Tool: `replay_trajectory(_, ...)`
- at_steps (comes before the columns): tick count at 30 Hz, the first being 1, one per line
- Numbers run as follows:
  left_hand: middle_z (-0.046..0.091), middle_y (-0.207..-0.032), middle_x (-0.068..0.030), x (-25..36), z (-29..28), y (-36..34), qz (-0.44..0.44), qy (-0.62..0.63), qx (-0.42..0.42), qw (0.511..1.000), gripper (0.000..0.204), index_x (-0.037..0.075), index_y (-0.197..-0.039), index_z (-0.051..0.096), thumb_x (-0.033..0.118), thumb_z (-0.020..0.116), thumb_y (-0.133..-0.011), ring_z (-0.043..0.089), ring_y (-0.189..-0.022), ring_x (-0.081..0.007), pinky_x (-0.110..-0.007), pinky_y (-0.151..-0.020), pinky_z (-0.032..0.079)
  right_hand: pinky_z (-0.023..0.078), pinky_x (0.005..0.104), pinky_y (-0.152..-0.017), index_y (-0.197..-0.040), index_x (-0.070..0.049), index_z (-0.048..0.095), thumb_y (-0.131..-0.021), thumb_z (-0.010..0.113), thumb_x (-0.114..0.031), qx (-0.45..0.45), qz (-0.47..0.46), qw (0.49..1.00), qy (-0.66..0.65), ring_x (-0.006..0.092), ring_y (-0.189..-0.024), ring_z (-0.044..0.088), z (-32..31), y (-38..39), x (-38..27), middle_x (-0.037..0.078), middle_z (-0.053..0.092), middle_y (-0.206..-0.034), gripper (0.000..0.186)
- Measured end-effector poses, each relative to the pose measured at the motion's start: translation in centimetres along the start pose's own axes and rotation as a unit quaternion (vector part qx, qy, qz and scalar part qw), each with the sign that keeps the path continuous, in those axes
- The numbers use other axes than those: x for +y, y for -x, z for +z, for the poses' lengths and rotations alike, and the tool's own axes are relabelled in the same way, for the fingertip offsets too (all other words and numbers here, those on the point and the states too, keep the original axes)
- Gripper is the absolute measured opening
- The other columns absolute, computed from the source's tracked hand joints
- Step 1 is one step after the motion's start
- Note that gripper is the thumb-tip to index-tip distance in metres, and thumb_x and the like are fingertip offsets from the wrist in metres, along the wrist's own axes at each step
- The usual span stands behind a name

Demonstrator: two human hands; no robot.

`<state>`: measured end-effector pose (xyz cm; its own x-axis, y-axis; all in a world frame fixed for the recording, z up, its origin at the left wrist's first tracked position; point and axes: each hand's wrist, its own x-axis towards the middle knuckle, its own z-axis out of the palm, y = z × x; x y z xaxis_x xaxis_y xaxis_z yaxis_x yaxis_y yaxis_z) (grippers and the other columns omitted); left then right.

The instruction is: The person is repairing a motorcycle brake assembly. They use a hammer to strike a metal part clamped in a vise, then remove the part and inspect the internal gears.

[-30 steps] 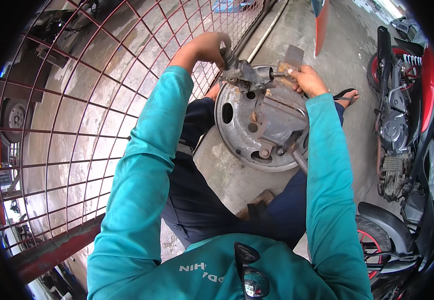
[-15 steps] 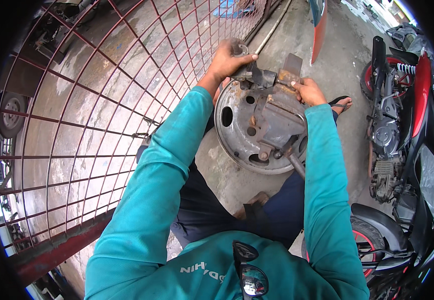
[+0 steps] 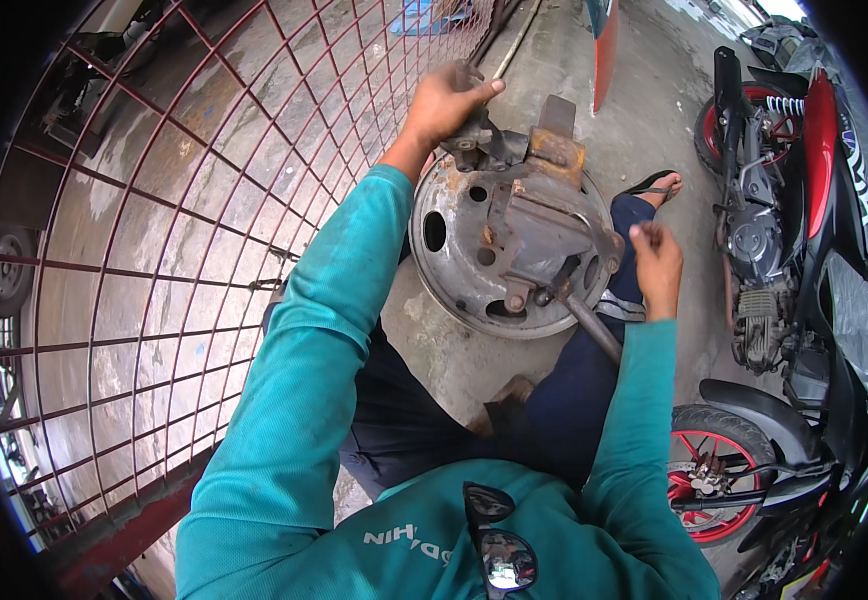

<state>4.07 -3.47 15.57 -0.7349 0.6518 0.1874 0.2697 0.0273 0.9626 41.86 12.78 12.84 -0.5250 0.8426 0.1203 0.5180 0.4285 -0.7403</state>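
My left hand (image 3: pixel 451 102) grips a dark metal fitting (image 3: pixel 489 146) at the top of a steel bench vise (image 3: pixel 549 235). The vise, with rusty yellowish jaws (image 3: pixel 557 155) and an upright plate (image 3: pixel 554 112), is mounted on a weathered wheel rim (image 3: pixel 439 265) between my legs. Its bar handle (image 3: pixel 592 325) slants toward me. My right hand (image 3: pixel 657 262) is raised just right of the vise, fingers curled; what they hold, if anything, I cannot make out.
A red wire-mesh fence (image 3: pixel 154 260) runs along my left. A red-and-black motorcycle (image 3: pixel 819 160) and a red-rimmed wheel (image 3: pixel 714 475) line my right. A white pipe (image 3: pixel 519 40) lies along the fence, and an orange-red panel (image 3: pixel 604 55) stands ahead.
My right hand has left the jaws and come down toward me, beside the vise. My left hand has turned over the fitting, thumb now pointing right. The view has shifted slightly.
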Motion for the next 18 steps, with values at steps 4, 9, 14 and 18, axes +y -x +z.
replay_trajectory(4, 0.070, -0.100, -0.0113, -1.0, -0.6, -0.1, -0.034, 0.100, -0.009, 0.994, 0.063, -0.004, -0.117, 0.065, 0.049, 0.082, -0.087, 0.069, -0.087, -0.0192, -0.033, -0.079, 0.057, 0.053, 0.0446, -0.083, -0.104, 0.001, 0.071, -0.076, 0.087, -0.025, -0.227, 0.061, 0.954, 0.185, 0.0354, -0.091, 0.068, -2.4, 9.6, 3.5, 0.019, 0.070, -0.097, 0.041)
replay_trajectory(9, 0.069, -0.101, -0.0110, -1.3, -0.8, 0.0, -0.075, 0.169, -0.022, 0.982, 0.066, -0.005, -0.118, 0.064, 0.050, 0.082, -0.086, 0.068, -0.084, -0.0191, -0.034, -0.077, 0.057, 0.051, 0.0485, -0.096, -0.112, -0.005, 0.069, -0.076, 0.087, -0.027, -0.196, 0.006, 0.894, 0.404, 0.0336, -0.115, 0.062, 0.2, 13.6, 4.4, 0.014, 0.068, -0.112, 0.046)
replay_trajectory(14, 0.070, -0.098, -0.0104, -2.1, -1.0, -0.3, -0.094, 0.191, -0.013, 0.977, 0.060, -0.004, -0.113, 0.067, 0.044, 0.086, -0.083, 0.068, -0.082, -0.0184, -0.034, -0.075, 0.057, 0.051, 0.0487, -0.095, -0.108, -0.001, 0.070, -0.074, 0.087, -0.022, -0.167, -0.009, 0.910, 0.380, 0.0389, -0.109, 0.065, 0.8, 13.8, 4.5, 0.019, 0.070, -0.111, 0.043)
replay_trajectory(18, 0.073, -0.098, -0.0127, -1.9, -0.5, -0.2, -0.089, 0.112, 0.011, 0.990, 0.054, -0.005, -0.108, 0.070, 0.038, 0.089, -0.079, 0.068, -0.082, -0.0183, -0.034, -0.074, 0.056, 0.053, 0.0503, -0.089, -0.101, -0.002, 0.070, -0.074, 0.083, -0.021, -0.183, 0.020, 0.918, 0.350, 0.0389, -0.100, 0.068, -2.4, 15.4, 1.6, 0.019, 0.073, -0.101, 0.035)
